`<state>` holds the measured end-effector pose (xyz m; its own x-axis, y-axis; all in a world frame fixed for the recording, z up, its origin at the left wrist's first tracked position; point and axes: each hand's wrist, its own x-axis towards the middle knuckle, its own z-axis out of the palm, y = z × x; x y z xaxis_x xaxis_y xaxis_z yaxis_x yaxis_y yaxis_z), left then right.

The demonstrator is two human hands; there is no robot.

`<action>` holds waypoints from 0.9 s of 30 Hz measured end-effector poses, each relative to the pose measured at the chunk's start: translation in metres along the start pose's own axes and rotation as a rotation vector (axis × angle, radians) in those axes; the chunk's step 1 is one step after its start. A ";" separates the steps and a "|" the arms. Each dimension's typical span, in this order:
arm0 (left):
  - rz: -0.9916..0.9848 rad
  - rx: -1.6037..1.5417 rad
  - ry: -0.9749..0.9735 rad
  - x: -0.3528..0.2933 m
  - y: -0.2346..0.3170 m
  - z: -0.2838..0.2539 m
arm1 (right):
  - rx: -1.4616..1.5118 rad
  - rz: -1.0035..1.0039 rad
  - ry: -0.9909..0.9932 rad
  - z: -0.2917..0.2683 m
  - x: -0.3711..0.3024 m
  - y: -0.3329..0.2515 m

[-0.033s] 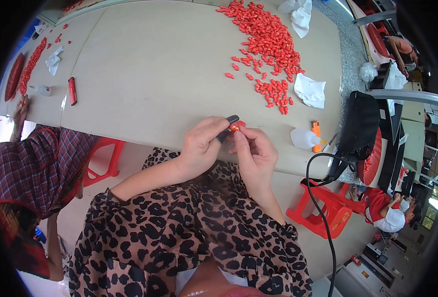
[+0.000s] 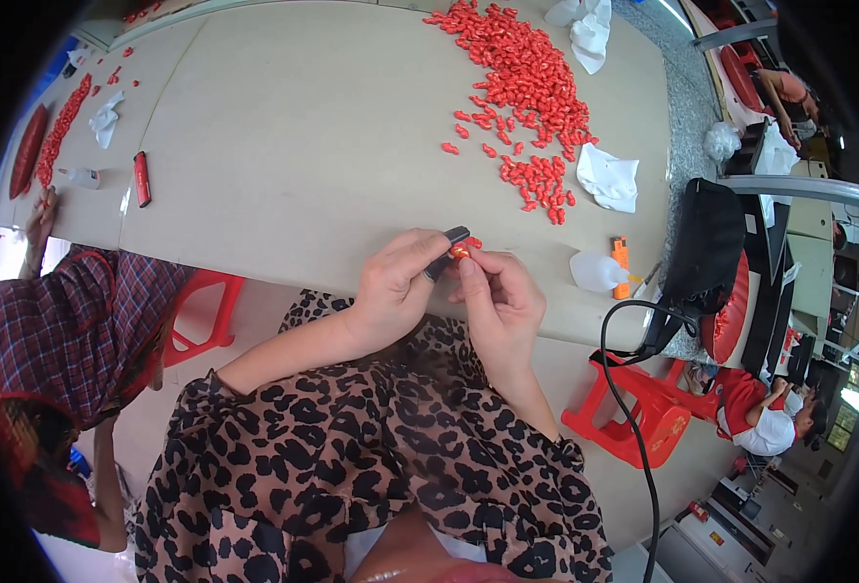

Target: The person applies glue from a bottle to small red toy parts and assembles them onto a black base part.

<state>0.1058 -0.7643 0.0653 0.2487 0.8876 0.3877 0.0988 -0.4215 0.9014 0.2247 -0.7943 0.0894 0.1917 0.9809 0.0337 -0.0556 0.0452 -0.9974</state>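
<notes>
Over the near edge of the table, my left hand (image 2: 396,287) is closed round a slim black bar-shaped tool (image 2: 446,254), whose exact kind I cannot make out. Its upper end touches or lies close beside a small red peanut-shaped piece (image 2: 474,243) with a golden spot. My right hand (image 2: 503,301) pinches that piece between thumb and forefinger. Both hands meet at the fingertips, which partly hide the piece. Beyond them lies a large heap of similar red pieces (image 2: 527,73), with a smaller cluster (image 2: 538,182) on its near side.
Right of my hands lie a white squeeze bottle (image 2: 595,272), an orange lighter-like object (image 2: 621,257) and crumpled white paper (image 2: 608,179). A black bag (image 2: 702,243) with a cable sits at the right edge. Red stools (image 2: 634,413) stand below. A co-worker (image 2: 80,321) sits left, near a red bar-shaped object (image 2: 142,179).
</notes>
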 end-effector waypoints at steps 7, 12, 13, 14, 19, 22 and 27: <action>0.034 -0.023 0.001 -0.008 -0.003 0.007 | -0.268 -0.192 -0.036 -0.010 -0.003 0.006; 0.143 0.098 0.004 -0.015 -0.002 0.006 | -0.289 -0.260 -0.035 -0.010 -0.008 0.016; 0.143 0.098 0.003 -0.016 -0.002 0.005 | -0.288 -0.272 -0.038 -0.010 -0.008 0.017; 0.144 0.099 0.001 -0.017 -0.003 0.004 | -0.287 -0.271 -0.040 -0.009 -0.009 0.018; 0.132 0.098 -0.005 -0.019 -0.004 0.002 | -0.234 -0.208 -0.041 -0.006 -0.010 0.018; 0.052 0.039 -0.042 -0.017 -0.006 0.003 | -0.236 -0.175 -0.042 -0.008 -0.009 0.018; 0.056 0.084 0.007 -0.011 -0.006 0.004 | -0.256 -0.170 -0.039 -0.008 -0.003 0.016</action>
<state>0.1058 -0.7727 0.0550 0.2495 0.8633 0.4387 0.1649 -0.4843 0.8592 0.2315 -0.7979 0.0724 0.1393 0.9700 0.1992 0.2242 0.1650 -0.9605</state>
